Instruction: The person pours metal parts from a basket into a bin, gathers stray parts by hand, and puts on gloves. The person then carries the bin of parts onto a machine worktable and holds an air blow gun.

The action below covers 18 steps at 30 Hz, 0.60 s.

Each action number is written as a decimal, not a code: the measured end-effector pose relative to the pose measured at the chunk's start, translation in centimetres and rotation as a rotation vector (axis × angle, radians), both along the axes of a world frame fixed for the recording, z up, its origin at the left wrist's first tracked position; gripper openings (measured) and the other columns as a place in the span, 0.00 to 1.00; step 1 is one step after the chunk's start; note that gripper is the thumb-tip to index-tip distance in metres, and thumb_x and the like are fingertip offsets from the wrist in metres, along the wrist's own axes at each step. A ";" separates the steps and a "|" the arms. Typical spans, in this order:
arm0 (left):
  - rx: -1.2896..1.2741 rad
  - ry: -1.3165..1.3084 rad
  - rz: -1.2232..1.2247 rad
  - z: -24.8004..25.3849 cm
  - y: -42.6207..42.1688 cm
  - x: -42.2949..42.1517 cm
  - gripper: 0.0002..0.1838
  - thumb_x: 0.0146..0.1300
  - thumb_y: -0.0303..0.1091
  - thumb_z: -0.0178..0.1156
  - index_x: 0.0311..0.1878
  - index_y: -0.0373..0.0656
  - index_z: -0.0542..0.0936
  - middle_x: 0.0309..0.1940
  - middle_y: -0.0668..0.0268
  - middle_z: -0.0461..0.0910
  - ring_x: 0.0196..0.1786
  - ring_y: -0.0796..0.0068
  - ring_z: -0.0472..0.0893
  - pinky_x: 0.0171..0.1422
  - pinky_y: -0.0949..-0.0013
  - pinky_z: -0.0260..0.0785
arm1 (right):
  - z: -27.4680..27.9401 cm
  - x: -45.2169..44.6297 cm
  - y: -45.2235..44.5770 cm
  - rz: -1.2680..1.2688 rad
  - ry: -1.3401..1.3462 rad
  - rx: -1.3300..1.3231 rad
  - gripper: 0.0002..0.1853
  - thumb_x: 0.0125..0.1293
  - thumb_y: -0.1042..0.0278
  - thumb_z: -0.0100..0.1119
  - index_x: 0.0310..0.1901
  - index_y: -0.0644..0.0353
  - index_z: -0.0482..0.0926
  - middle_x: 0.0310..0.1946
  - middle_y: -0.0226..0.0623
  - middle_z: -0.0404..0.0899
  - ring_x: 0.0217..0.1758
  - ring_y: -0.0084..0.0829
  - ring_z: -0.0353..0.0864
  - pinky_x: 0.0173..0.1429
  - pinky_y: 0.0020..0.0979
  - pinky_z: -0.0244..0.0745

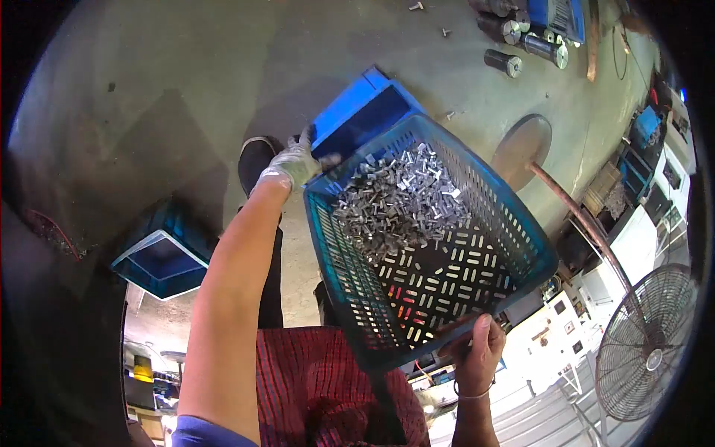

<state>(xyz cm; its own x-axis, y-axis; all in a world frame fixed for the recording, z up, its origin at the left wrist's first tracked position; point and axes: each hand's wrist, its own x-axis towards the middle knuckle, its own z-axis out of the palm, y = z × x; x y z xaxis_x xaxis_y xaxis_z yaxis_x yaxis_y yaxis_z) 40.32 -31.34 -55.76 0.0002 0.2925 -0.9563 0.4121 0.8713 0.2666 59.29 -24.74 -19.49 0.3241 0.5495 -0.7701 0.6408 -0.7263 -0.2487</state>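
A green-blue plastic basket (536,246) with slotted walls and floor hangs tilted in front of me. Small T-shaped metal pieces (402,194) are heaped toward its far end, leaving part of the slotted bottom bare. My left hand (296,162), in a pale glove, is closed at the basket's far left corner; its fingertips lie close to a blue bin (350,100), and its exact grip is partly hidden. At the near rim, my bare right hand (480,350) holds on with the thumb on top. The blue bin sits beyond and partly beneath the basket's far end.
Left on the floor stands another open crate (160,261). A pedestal fan (652,357), its pole and its round base (521,149) are at right. Dark cylinders (506,63) lie at the upper right, and a few loose metal pieces (447,32) are scattered on the floor.
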 end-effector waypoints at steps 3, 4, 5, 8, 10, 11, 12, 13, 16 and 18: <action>0.013 -0.045 -0.070 -0.3 0.3 -0.3 0.53 0.48 0.51 0.66 0.70 0.53 0.43 0.68 0.47 0.48 0.64 0.48 0.62 0.68 0.58 0.55 | -0.3 -0.6 0.6 -0.013 0.024 -0.010 0.23 0.68 0.49 0.43 0.30 0.64 0.72 0.20 0.45 0.79 0.10 0.25 0.72 0.13 0.18 0.61; 0.036 -0.070 -0.076 -0.4 0.1 -0.4 0.55 0.45 0.49 0.69 0.70 0.53 0.42 0.68 0.47 0.47 0.65 0.49 0.62 0.68 0.58 0.55 | -0.4 -0.8 0.9 -0.003 0.043 -0.022 0.23 0.68 0.49 0.43 0.30 0.64 0.72 0.20 0.45 0.79 0.10 0.25 0.72 0.12 0.18 0.60; 0.032 -0.072 -0.073 -0.6 0.0 -0.2 0.55 0.45 0.49 0.69 0.70 0.53 0.42 0.68 0.47 0.47 0.65 0.49 0.62 0.68 0.58 0.55 | -0.5 -0.8 1.0 -0.001 0.041 -0.027 0.23 0.68 0.49 0.43 0.30 0.64 0.72 0.20 0.45 0.79 0.10 0.25 0.72 0.12 0.18 0.60; 0.040 -0.044 -0.103 -0.2 0.4 -0.1 0.52 0.47 0.41 0.68 0.70 0.53 0.42 0.68 0.47 0.46 0.65 0.50 0.61 0.69 0.60 0.55 | -0.5 -0.8 1.4 -0.024 0.013 -0.020 0.24 0.68 0.48 0.41 0.30 0.64 0.72 0.19 0.45 0.79 0.09 0.23 0.71 0.11 0.18 0.57; 0.070 -0.047 -0.107 -0.5 -0.1 0.6 0.49 0.50 0.35 0.64 0.70 0.54 0.43 0.69 0.48 0.45 0.65 0.51 0.61 0.69 0.60 0.55 | -0.2 -1.1 2.0 0.017 0.034 -0.036 0.25 0.69 0.48 0.39 0.30 0.65 0.72 0.18 0.46 0.79 0.07 0.22 0.68 0.11 0.19 0.56; 0.067 -0.051 -0.107 -0.7 -0.1 1.0 0.49 0.50 0.35 0.64 0.70 0.54 0.43 0.69 0.48 0.45 0.65 0.51 0.61 0.69 0.60 0.55 | -0.5 -2.0 2.1 -0.046 0.032 0.034 0.24 0.67 0.49 0.45 0.24 0.64 0.70 0.10 0.37 0.72 0.05 0.22 0.65 0.09 0.17 0.49; 0.065 -0.037 -0.090 -0.9 0.0 1.4 0.47 0.50 0.33 0.62 0.70 0.56 0.43 0.69 0.49 0.45 0.65 0.51 0.61 0.69 0.61 0.55 | -0.5 -2.2 2.6 -0.047 0.025 0.030 0.24 0.67 0.49 0.45 0.24 0.64 0.70 0.10 0.37 0.72 0.05 0.22 0.65 0.09 0.17 0.49; 0.061 -0.018 -0.070 -1.0 -0.1 1.7 0.46 0.51 0.30 0.60 0.70 0.57 0.44 0.69 0.49 0.45 0.66 0.51 0.60 0.69 0.61 0.54 | -0.6 -2.3 3.1 -0.060 0.009 0.001 0.24 0.67 0.49 0.45 0.23 0.63 0.70 0.09 0.37 0.71 0.05 0.22 0.65 0.09 0.18 0.49; 0.085 -0.054 0.020 -1.3 -0.9 2.4 0.45 0.51 0.29 0.58 0.70 0.60 0.45 0.69 0.47 0.44 0.66 0.50 0.60 0.70 0.61 0.52 | -0.5 -3.3 4.7 0.001 0.010 -0.068 0.24 0.67 0.49 0.45 0.21 0.61 0.68 0.07 0.36 0.69 0.05 0.22 0.65 0.09 0.19 0.50; 0.105 -0.071 0.097 -1.7 -2.0 2.5 0.45 0.51 0.28 0.57 0.69 0.62 0.46 0.69 0.47 0.44 0.67 0.50 0.58 0.71 0.62 0.51 | -0.6 -3.9 4.8 -0.002 0.006 -0.018 0.25 0.67 0.48 0.45 0.21 0.61 0.68 0.06 0.36 0.68 0.05 0.22 0.64 0.09 0.19 0.49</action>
